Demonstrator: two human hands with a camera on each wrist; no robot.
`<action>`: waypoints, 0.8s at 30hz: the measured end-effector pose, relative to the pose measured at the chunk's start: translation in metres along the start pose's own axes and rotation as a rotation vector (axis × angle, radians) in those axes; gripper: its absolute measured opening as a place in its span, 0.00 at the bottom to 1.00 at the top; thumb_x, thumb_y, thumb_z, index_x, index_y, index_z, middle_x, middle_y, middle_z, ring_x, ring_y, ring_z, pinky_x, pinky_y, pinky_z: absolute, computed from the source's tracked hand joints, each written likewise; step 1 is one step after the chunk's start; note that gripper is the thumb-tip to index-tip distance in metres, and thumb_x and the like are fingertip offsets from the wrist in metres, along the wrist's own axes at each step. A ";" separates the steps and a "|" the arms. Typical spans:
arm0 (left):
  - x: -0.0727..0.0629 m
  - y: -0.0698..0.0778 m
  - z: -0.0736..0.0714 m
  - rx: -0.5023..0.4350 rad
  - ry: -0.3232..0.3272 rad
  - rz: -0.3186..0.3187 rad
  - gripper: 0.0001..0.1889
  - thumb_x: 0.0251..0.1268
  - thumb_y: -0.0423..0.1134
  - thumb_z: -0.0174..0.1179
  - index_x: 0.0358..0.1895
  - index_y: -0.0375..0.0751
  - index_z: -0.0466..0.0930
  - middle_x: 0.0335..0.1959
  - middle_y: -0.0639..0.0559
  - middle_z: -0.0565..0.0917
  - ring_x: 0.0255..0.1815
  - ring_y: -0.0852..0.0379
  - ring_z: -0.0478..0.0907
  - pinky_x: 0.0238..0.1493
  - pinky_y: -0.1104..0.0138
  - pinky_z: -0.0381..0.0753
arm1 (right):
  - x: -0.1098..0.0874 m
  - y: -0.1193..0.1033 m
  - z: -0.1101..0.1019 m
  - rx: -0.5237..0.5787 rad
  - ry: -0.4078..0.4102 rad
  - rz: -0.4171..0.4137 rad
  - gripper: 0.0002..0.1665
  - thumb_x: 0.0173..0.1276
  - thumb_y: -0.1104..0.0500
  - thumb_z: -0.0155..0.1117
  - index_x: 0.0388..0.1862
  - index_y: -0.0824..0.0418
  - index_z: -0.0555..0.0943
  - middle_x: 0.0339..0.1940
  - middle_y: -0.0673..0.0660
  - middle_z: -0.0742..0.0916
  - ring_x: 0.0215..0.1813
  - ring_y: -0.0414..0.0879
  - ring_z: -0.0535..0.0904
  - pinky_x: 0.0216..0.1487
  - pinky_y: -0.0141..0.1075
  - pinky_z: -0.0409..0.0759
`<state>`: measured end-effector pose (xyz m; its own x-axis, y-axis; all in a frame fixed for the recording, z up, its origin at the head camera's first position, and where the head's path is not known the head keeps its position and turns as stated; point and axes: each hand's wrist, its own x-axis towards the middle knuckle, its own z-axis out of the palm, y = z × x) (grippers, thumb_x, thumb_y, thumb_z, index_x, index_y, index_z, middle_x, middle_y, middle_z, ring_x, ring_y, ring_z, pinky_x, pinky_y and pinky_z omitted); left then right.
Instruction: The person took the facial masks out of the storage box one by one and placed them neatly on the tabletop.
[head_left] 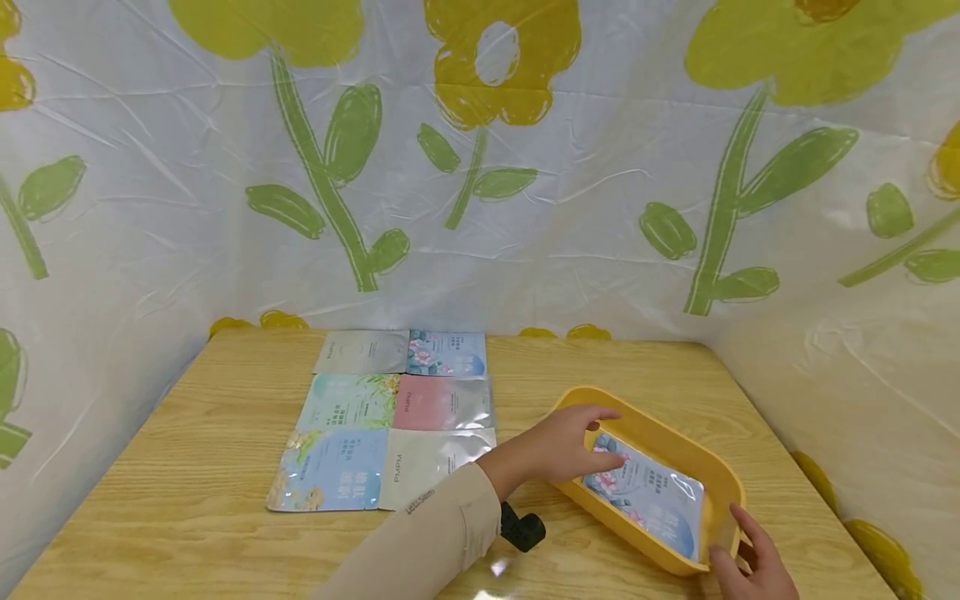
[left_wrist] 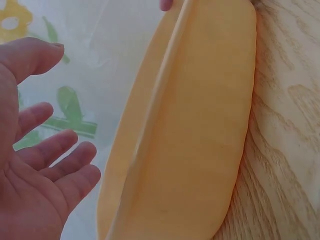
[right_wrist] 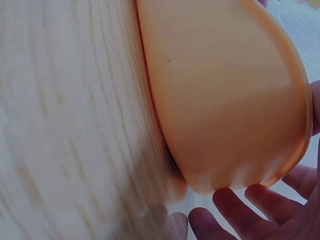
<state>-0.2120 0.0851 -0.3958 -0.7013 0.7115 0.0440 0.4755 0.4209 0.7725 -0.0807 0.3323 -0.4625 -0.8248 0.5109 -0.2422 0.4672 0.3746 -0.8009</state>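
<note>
In the head view my left hand point(head_left: 566, 446) reaches over the far left end of a yellow plastic tray point(head_left: 637, 533), thumb and fingers spread apart. The left wrist view shows that hand point(left_wrist: 45, 145) holding nothing, beside the tray's outer side wall point(left_wrist: 205, 110). My right hand point(head_left: 757, 558) holds the tray's near right corner, with a thumb and finger over the rim. Its other fingertips press the outside of the end wall point(right_wrist: 230, 100) in the right wrist view. Inside the tray lies a blue floral face mask sachet point(head_left: 652, 500), flat and face up.
Left of the tray, several face mask sachets lie flat in two columns, among them a pink one point(head_left: 442, 402) and a light blue one point(head_left: 333, 471). A black wrist device point(head_left: 522, 529) shows beneath my left sleeve. Flower-printed curtain point(head_left: 525, 275) encloses the wooden table point(head_left: 187, 467).
</note>
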 end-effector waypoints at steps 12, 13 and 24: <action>0.017 -0.002 0.013 0.088 -0.052 -0.113 0.43 0.61 0.53 0.71 0.77 0.49 0.62 0.73 0.60 0.67 0.71 0.61 0.65 0.65 0.67 0.69 | 0.001 0.000 -0.002 -0.024 -0.016 0.010 0.46 0.71 0.58 0.54 0.82 0.64 0.47 0.71 0.81 0.63 0.67 0.74 0.66 0.32 0.24 0.74; 0.018 -0.002 0.014 0.109 -0.056 -0.117 0.43 0.60 0.53 0.71 0.77 0.49 0.62 0.72 0.60 0.67 0.71 0.61 0.65 0.65 0.68 0.68 | 0.001 0.000 -0.002 -0.024 -0.019 0.013 0.46 0.71 0.58 0.54 0.82 0.64 0.47 0.71 0.81 0.63 0.67 0.74 0.66 0.32 0.25 0.75; 0.026 -0.001 0.030 0.321 -0.106 -0.222 0.44 0.57 0.57 0.73 0.76 0.53 0.63 0.69 0.63 0.71 0.67 0.66 0.68 0.64 0.72 0.67 | 0.003 0.003 -0.001 -0.012 -0.024 0.002 0.46 0.70 0.59 0.54 0.82 0.65 0.47 0.71 0.81 0.63 0.68 0.73 0.66 0.32 0.24 0.75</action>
<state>-0.2153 0.1198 -0.4143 -0.7550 0.6303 -0.1807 0.4717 0.7135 0.5182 -0.0817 0.3357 -0.4647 -0.8312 0.4930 -0.2571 0.4725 0.3828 -0.7938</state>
